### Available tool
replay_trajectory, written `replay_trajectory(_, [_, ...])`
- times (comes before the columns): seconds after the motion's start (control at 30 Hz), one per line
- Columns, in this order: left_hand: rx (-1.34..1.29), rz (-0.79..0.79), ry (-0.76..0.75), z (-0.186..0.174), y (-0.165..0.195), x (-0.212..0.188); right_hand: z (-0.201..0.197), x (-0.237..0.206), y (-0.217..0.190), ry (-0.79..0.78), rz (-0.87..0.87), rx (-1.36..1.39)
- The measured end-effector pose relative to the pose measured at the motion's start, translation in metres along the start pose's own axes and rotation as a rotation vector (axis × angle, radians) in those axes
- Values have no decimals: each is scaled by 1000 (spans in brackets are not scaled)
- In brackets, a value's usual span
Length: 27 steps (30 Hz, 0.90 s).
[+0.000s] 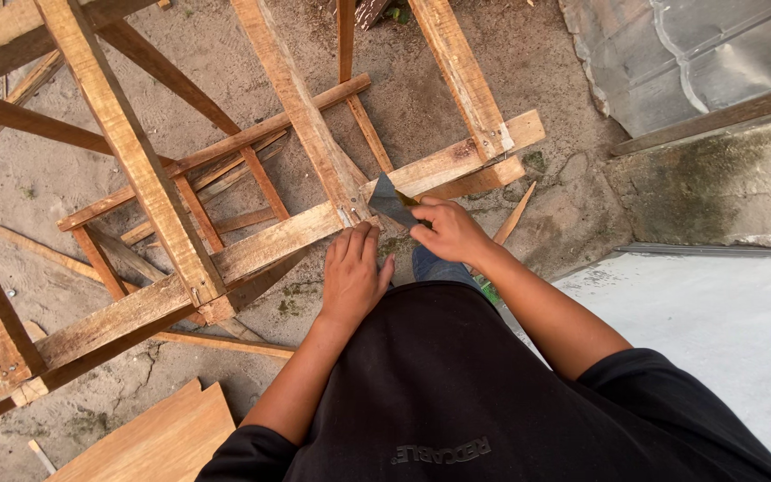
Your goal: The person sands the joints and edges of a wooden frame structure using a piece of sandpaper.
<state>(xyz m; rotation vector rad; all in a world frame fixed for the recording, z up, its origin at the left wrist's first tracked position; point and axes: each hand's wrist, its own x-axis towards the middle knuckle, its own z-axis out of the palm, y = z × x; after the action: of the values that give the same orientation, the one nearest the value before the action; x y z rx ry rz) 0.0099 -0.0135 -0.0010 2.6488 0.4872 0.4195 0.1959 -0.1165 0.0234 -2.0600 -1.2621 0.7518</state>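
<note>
**Hands at the joint of a timber frame**

Over bare, sandy ground, a person in a dark top leans toward a wooden frame (pixel 225 259) built of rough battens. The left hand (pixel 352 272) lies flat, fingers together and spread on nothing, its fingertips touching the near edge of the long rail just where an upright batten (pixel 301 107) crosses it. Two small metal points, nail heads by the look of them, show in the rail (pixel 347 214) right beside those fingertips. The right hand (pixel 450 230) is closed around a dark, flat, wedge-shaped tool (pixel 391 201), whose broad end rests against the same joint, just right of the nails; what kind of tool it is cannot be told for sure.

As a judgement from how things lie: the frame seems well advanced. Several rails, uprights and diagonal braces are already fixed together, and another fastening shows at a crossing further left (pixel 196 295). The joint under the hands looks like the one in work, with its nails not plainly driven flush. Loose strips (pixel 225 344) lie on the ground beneath and near the frame, and a flat board (pixel 158 442) sits at the near left, so some pieces appear not yet used. A concrete ledge (pixel 716 187) stands at the right.
</note>
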Motion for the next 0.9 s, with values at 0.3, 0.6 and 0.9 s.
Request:
replay_trajectory(0.3, [-2, 11, 7, -1, 1, 2, -7, -2, 2, -36, 5, -75])
replay_trajectory(0.6, [60, 15, 2, 3, 1, 1, -11, -4, 6, -154, 47, -112])
replay_trajectory(0.9, [67, 8, 13, 3, 4, 2, -16, -7, 3, -197, 122, -150])
